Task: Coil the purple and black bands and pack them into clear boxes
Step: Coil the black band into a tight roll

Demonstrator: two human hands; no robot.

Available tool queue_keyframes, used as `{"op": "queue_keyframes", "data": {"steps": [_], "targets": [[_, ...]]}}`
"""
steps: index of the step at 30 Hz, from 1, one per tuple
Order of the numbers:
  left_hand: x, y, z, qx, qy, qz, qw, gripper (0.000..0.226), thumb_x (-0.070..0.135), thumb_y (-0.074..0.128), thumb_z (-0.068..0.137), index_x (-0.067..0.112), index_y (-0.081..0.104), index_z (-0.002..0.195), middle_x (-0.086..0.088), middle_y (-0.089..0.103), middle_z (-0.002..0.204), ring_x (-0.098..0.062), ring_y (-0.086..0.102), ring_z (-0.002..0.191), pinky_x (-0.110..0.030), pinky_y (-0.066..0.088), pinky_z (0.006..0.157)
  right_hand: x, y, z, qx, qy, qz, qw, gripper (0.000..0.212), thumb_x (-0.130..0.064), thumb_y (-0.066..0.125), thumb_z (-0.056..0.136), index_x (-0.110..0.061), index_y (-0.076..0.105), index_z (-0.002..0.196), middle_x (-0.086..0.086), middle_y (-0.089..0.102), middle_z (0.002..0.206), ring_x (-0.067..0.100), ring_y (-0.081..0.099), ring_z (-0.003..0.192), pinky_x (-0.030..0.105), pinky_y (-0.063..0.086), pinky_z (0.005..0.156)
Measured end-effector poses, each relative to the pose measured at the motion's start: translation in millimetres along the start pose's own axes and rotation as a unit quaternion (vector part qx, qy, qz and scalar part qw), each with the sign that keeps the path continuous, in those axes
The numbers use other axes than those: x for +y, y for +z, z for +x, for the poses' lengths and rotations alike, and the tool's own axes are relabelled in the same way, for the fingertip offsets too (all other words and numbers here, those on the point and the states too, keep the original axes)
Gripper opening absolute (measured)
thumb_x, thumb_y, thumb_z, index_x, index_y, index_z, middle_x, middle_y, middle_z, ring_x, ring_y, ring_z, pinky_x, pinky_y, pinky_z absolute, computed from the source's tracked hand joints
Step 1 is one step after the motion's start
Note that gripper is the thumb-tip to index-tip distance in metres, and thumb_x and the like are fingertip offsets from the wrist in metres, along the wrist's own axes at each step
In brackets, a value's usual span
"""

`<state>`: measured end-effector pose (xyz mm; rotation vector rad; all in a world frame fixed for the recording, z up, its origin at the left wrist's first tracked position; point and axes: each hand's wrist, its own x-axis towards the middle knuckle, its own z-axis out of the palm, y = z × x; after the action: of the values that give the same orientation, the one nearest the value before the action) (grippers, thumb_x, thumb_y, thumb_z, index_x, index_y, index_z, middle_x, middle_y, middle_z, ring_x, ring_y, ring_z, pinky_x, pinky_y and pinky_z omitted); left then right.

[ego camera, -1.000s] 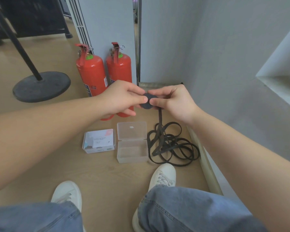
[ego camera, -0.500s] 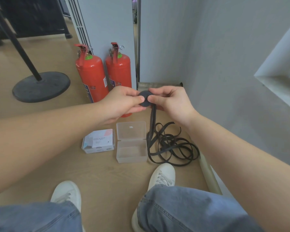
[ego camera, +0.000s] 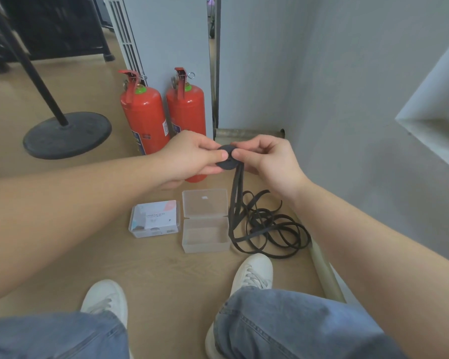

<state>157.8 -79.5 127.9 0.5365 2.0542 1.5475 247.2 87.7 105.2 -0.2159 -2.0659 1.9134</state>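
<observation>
Both the left hand [ego camera: 189,158] and right hand [ego camera: 270,159] pinch the black band [ego camera: 227,159] coil flat, probably so it cannot unwind, its loose tail trailing beside the open clear box [ego camera: 205,224].

A light wood floor [ego camera: 49,177] fills the lower and left part of the frame. Grey walls [ego camera: 335,86] take up the upper right, with a white ledge [ego camera: 430,125] at the right edge. Two red extinguishers [ego camera: 143,117] stand against a white panel [ego camera: 166,42] at upper centre. At left a black round base [ego camera: 68,134] carries a slanting pole [ego camera: 24,60]. A pale pipe [ego camera: 324,270] runs along the wall's foot at lower right. The light is soft and even.
</observation>
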Motion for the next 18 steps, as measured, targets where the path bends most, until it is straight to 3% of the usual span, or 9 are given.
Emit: {"op": "queue_keyframes", "data": {"steps": [3, 5, 8, 11, 14, 18], "targets": [[0.9, 2.6, -4.3, -0.002, -0.032, -0.139, 0.99, 0.031, 0.0, 0.066, 0.094, -0.009, 0.062, 0.123, -0.024, 0.072, 0.113, -0.025, 0.076, 0.096, -0.025, 0.062, 0.08, -1.6, -0.1, 0.6, -0.021, -0.002, -0.001, 1.0, 0.02, 0.003, 0.076, 0.086, -0.015, 0.074, 0.094, 0.003, 0.079, 0.087, 0.021, 0.077, 0.083, 0.033, 0.061, 0.081], [4.2, -0.4, -6.4, -0.025, -0.035, -0.164, 0.986, 0.026, 0.0, 0.066, 0.093, -0.006, 0.064, 0.119, -0.022, 0.075, 0.107, -0.027, 0.077, 0.095, -0.025, 0.062, 0.078, -8.0, -5.1, 3.8, -0.038, -0.008, -0.015, 0.999, 0.023, 0.007, 0.076, 0.085, -0.014, 0.073, 0.095, 0.002, 0.079, 0.082, 0.019, 0.075, 0.075, 0.028, 0.06, 0.076], [10.1, -8.4, -7.7, -0.049, -0.016, -0.005, 0.999, 0.025, 0.01, 0.075, 0.089, 0.007, 0.072, 0.113, -0.01, 0.079, 0.101, -0.018, 0.076, 0.096, -0.03, 0.063, 0.076, -18.1, -13.5, 8.2, -0.07, -0.031, -0.098, 0.992, 0.022, 0.005, 0.077, 0.085, -0.017, 0.075, 0.09, -0.001, 0.078, 0.074, 0.018, 0.073, 0.069, 0.028, 0.059, 0.075], [10.4, -8.1, -6.4, -0.041, 0.014, 0.133, 0.99, 0.023, 0.018, 0.082, 0.084, 0.016, 0.075, 0.106, -0.001, 0.079, 0.095, -0.01, 0.076, 0.089, -0.031, 0.064, 0.071, -24.7, -14.4, 8.8, -0.115, -0.058, -0.206, 0.97, 0.022, -0.002, 0.08, 0.085, -0.024, 0.078, 0.09, -0.006, 0.077, 0.072, 0.014, 0.073, 0.071, 0.023, 0.059, 0.076], [7.9, -4.6, -4.9, -0.025, 0.028, 0.159, 0.986, 0.02, 0.02, 0.083, 0.082, 0.015, 0.076, 0.1, -0.002, 0.079, 0.089, -0.011, 0.077, 0.084, -0.028, 0.063, 0.07, -24.6, -10.7, 7.0, -0.129, -0.064, -0.24, 0.96, 0.024, -0.006, 0.081, 0.084, -0.028, 0.076, 0.091, -0.005, 0.078, 0.075, 0.013, 0.074, 0.071, 0.025, 0.059, 0.077], [2.5, -3.8, -1.6, -0.002, 0.033, 0.063, 0.997, 0.015, 0.011, 0.079, 0.085, 0.011, 0.076, 0.1, -0.008, 0.079, 0.096, -0.014, 0.076, 0.092, -0.021, 0.06, 0.074, -16.8, -8.6, 6.6, -0.056, -0.036, -0.125, 0.99, 0.022, 0.0, 0.082, 0.082, -0.018, 0.072, 0.09, -0.002, 0.078, 0.075, 0.012, 0.075, 0.069, 0.022, 0.058, 0.07]]}}
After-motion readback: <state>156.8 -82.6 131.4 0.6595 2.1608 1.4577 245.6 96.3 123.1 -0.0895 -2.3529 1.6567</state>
